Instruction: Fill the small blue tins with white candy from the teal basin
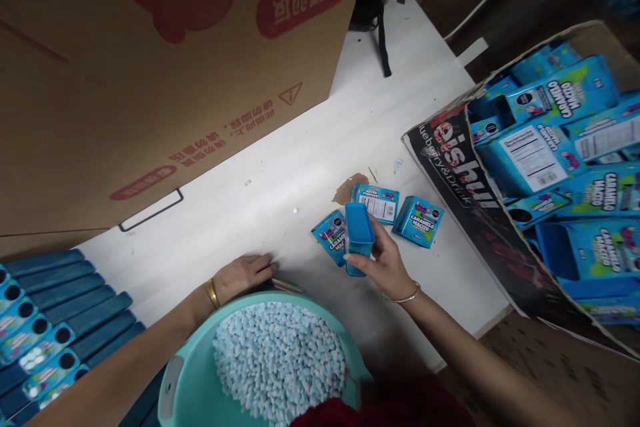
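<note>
The right hand (387, 268) clamps the blue plastic candy box (359, 235) by its sides, probably light, stiff and slick; the left hand (245, 273) lies flat, empty.

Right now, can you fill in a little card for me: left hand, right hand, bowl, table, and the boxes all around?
left hand: rests on the table beside the bowl, holding nothing
right hand: grips a blue box
bowl: teal, heaped with pale blue candies
table: white, three small packs lie past the blue box
right: open carton full of blue packs
left: rows of boxes
behind: brown box
</note>
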Tool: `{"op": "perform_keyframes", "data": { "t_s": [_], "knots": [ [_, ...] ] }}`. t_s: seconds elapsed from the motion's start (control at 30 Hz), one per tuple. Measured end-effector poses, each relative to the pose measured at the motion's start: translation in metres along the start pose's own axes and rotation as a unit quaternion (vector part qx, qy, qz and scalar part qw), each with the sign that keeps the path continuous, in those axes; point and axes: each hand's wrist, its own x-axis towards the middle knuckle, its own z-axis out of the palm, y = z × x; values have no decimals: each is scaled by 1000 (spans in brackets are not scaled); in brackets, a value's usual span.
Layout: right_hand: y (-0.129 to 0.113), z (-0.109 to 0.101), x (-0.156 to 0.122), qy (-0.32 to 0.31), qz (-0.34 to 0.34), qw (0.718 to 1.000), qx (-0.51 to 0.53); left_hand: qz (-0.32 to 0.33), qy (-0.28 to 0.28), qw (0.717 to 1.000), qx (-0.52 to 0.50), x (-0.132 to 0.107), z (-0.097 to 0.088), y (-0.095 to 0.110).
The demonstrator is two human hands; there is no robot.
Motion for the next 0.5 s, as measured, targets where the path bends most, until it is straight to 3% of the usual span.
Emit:
{"op": "perform_keyframes", "data": {
  "t_s": [0.13, 0.27, 0.4, 0.5],
  "knots": [
    [-4, -3, -5, 21, 53, 996, 66, -18, 9, 1000, 22, -1, 6, -2],
    [-7, 2, -9, 29, 120, 973, 197, -94, 100, 990, 17, 14, -13, -10],
    [-22, 12, -11, 46, 173, 927, 329, -153, 153, 976, 29, 64, -48, -10],
    [-34, 14, -12, 50, 211, 900, 378, -183, 117, 973, 77, 106, -60, -1]
  ]
}}
